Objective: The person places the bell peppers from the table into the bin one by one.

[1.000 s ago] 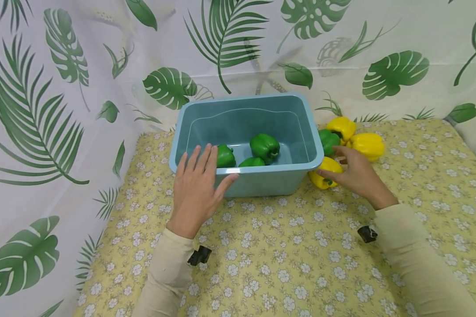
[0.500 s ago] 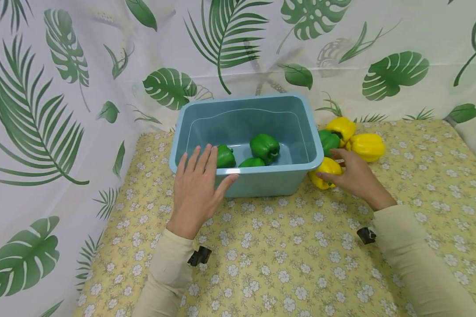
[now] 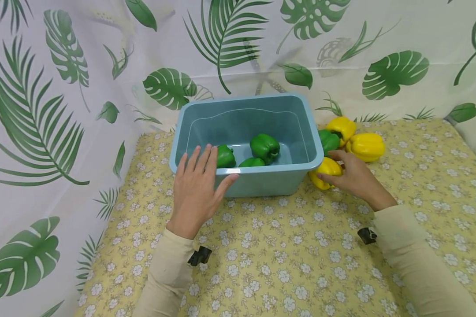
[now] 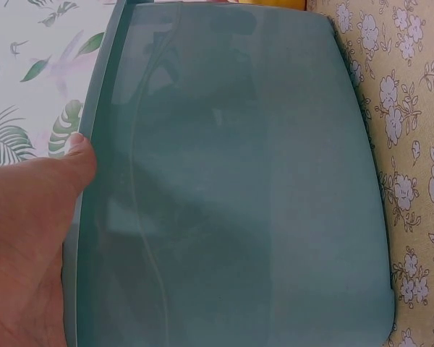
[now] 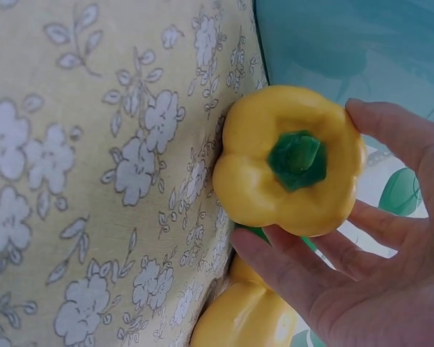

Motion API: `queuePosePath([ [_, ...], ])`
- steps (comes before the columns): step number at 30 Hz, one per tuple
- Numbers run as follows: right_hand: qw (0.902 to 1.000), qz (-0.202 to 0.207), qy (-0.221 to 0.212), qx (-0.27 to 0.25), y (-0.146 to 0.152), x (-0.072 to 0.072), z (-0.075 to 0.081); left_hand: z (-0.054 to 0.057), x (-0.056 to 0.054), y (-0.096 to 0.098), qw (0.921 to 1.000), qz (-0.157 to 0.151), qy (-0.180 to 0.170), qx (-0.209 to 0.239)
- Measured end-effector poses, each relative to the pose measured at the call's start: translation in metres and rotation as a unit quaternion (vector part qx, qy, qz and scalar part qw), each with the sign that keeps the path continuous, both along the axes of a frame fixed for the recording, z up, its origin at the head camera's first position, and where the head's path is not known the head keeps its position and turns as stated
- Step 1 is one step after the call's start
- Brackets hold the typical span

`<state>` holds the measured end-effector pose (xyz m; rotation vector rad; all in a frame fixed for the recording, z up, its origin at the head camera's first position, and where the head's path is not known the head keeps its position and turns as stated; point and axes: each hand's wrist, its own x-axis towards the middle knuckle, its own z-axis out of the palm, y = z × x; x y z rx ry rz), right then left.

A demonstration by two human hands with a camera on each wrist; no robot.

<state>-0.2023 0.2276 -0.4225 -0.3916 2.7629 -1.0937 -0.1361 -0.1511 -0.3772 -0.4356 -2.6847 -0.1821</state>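
A blue-grey plastic bin (image 3: pixel 258 180) stands on the table, with green bell peppers (image 3: pixel 264 147) lying inside it. My left hand (image 3: pixel 194 189) rests on the bin's front rim at the left, fingers straight and reaching over the edge; its thumb (image 4: pixel 79 155) lies along the rim in the left wrist view. Beside the bin's right end, my right hand (image 3: pixel 355 176) holds a yellow bell pepper (image 5: pixel 289 159) between thumb and fingers. That pepper sits low at the tablecloth, its green stem turned toward the wrist camera. Part of one green pepper in the bin is hidden behind my left fingers.
Right of the bin, a green bell pepper (image 3: pixel 328 141) and two more yellow bell peppers (image 3: pixel 366 147) lie close together just past my right hand. A leaf-print sheet (image 3: pixel 238 48) hangs behind the bin. Yellow floral cloth (image 3: pixel 269 264) covers the table.
My right fingers have closed in slightly around the yellow bell pepper, and its stem has tipped a little downward. The left hand and the bin have stayed still.
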Motion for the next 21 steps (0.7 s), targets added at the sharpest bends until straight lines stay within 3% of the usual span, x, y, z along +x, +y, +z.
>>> queuePosePath([
  [21, 0.9994, 0.010, 0.000, 0.032, -0.0019, -0.0041, -0.0076, -0.0017, -0.0009, -0.0003, 0.9999, -0.005, 0.012, 0.002],
])
